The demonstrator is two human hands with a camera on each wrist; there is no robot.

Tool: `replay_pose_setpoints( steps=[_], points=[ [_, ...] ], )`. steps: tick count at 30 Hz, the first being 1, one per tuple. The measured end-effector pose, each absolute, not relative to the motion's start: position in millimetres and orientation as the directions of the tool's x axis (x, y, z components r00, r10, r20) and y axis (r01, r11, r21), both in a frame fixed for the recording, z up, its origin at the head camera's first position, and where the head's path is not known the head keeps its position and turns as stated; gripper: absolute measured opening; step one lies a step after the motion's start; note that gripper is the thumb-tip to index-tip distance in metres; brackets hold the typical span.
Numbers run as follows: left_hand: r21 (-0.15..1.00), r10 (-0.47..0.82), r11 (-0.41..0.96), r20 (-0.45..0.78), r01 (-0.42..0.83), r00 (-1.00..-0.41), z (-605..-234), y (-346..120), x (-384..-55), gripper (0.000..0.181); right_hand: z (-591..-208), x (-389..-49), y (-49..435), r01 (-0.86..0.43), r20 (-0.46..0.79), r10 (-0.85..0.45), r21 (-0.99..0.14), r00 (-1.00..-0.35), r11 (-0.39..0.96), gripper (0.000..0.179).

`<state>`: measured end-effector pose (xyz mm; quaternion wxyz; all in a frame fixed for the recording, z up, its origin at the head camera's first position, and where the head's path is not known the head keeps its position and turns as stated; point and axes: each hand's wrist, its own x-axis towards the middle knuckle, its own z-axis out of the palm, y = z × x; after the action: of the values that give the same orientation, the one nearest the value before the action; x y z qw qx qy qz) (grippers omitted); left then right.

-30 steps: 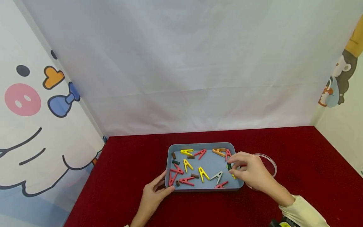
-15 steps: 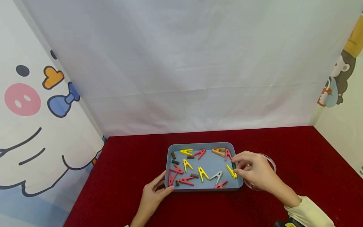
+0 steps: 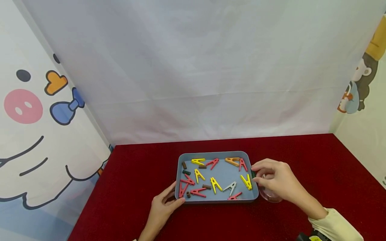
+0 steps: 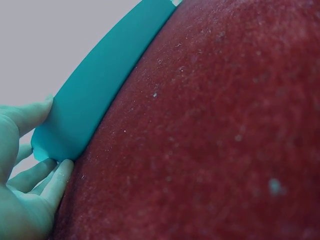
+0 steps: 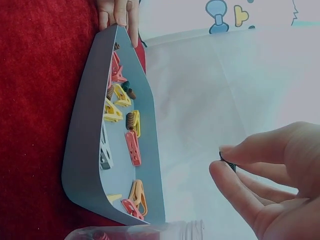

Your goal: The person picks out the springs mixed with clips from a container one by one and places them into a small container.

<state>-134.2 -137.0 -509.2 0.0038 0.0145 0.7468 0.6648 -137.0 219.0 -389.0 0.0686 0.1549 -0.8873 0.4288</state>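
Observation:
My right hand (image 3: 275,175) pinches a small dark green coil spring (image 3: 253,174) between thumb and fingertips, over the tray's right rim. In the right wrist view the spring (image 5: 229,164) is partly covered by the fingers. The shallow blue-grey tray (image 3: 217,202) lies on the table. With thumb on the front wall and fingers at the left side, my left hand (image 3: 161,206) grips its near left corner. Inside the tray are several plastic clips, among them a yellow clip (image 3: 246,182) and a grey clip (image 3: 230,188), and several springs, including a brown spring (image 3: 206,186).
A clear round plastic container (image 3: 272,197) stands against the tray's right side, partly hidden under the right hand. Red cloth (image 3: 144,174) covers the table. A white fabric backdrop (image 3: 211,83) rises behind, with printed side panels.
My right hand has moved right with the spring, from above the tray to its right rim, uncovering the yellow clip. The left hand and the tray have stayed put.

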Motion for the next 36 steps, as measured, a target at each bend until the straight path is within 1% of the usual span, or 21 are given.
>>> replay_pose_setpoints(
  steps=[10,22,36],
  points=[
    [0.993,0.029,0.115,-0.009,-0.006,-1.000,-508.8,-137.5,-133.6,0.063,-383.5,-132.4,225.0,-0.326,0.255,-0.203,-0.755,-0.945,0.570,0.026],
    [0.995,0.029,0.098,0.034,0.037,-0.999,-510.2,-137.2,-133.7,0.063,-383.3,-129.5,233.2,-0.335,0.278,-0.190,-0.729,-0.942,0.597,0.027],
    [0.994,0.033,0.101,0.030,0.033,-0.999,-508.7,-136.6,-133.1,0.063,-382.2,-127.1,245.7,-0.321,0.270,-0.176,-0.729,-0.947,0.605,0.026]
  ],
)
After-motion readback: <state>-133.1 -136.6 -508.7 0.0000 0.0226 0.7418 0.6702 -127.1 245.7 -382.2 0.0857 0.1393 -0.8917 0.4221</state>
